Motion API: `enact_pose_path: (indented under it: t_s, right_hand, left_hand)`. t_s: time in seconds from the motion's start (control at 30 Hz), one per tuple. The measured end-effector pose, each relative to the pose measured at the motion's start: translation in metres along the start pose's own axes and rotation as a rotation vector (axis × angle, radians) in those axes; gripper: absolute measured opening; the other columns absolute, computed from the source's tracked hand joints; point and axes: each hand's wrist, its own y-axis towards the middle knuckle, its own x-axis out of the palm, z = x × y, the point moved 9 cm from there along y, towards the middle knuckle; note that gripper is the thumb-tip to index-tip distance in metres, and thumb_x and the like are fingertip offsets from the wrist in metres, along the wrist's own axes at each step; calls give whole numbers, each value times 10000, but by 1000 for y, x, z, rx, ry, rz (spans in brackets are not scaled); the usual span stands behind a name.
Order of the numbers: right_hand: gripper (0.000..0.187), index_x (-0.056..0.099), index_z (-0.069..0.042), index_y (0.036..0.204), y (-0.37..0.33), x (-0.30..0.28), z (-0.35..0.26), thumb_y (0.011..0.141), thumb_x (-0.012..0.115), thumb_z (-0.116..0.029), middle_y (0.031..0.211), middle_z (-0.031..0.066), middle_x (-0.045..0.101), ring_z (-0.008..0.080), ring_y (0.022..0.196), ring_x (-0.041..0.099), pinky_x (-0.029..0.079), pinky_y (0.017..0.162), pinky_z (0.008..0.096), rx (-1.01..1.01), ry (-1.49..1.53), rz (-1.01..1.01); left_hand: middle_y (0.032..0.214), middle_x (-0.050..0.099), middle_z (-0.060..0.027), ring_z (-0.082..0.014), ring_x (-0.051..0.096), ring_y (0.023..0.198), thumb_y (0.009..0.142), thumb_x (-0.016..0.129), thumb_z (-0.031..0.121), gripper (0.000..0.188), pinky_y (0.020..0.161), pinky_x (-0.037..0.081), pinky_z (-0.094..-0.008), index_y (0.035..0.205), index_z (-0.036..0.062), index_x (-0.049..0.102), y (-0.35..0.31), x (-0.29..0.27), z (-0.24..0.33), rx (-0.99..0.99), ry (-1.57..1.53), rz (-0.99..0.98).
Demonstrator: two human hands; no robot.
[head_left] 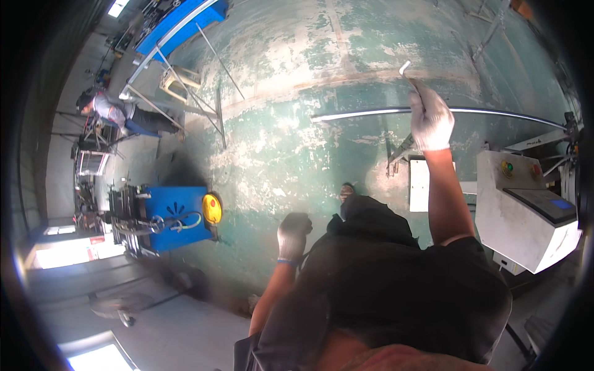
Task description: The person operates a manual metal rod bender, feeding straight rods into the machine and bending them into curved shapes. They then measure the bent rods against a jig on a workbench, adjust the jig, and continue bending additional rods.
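My right hand [432, 123], in a pale work glove, reaches forward with its fingers closed. From the fingers sticks out a slim brownish piece with a curved white tip [404, 67], too small to name surely. A long shiny metal tube [365, 113] runs crosswise behind this hand; whether the palm touches it, I cannot tell. The tube's left end hangs free, and its right end reaches the machine at the far right. My left hand [293, 236], gloved, hangs low beside my body. Its fingers are curled, dark and slightly blurred, and nothing shows in them.
On the right stands a grey control box [516, 204] with buttons and a small screen. A white panel [419, 185] lies below my right forearm. To the left are a blue machine [176, 216] with a yellow round part, a metal frame [192, 93], a stool [179, 83] and another person [117, 113].
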Motion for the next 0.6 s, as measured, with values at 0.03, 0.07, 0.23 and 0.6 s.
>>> enact_pose_path:
  t_s: [0.03,0.07,0.23,0.6]
  right_hand:
    - [212,805,-165,1208,14,20,13,1019,756,-247,990,109,802,340,892,783,627,791,422,-59,-90,32]
    - [212,798,-188,1207,22,55,31,1032,732,-288,996,125,800,353,908,783,626,797,447,38,-227,-123]
    - [288,772,-235,1283,22,112,78,1067,660,-390,1106,168,794,415,1071,750,591,924,518,521,-479,-653]
    - [344,762,-200,1338,19,101,78,1080,607,-367,1205,160,793,394,1134,744,573,979,496,864,-611,-493]
  left_hand:
    - [929,754,-117,-201,733,818,962,726,9,190,788,607,-336,1138,-63,736,17,-15,0,28,16,-26]
    - [926,755,-122,-208,731,792,958,732,16,200,766,611,-351,1139,-69,737,31,-27,6,51,25,-37]
    - [907,711,-29,-136,662,775,910,766,25,122,690,563,-307,1024,-1,730,125,-77,39,-288,-306,166]
    - [973,766,-67,-141,714,885,992,764,154,244,810,585,-313,1157,-26,761,420,29,176,397,411,-722]
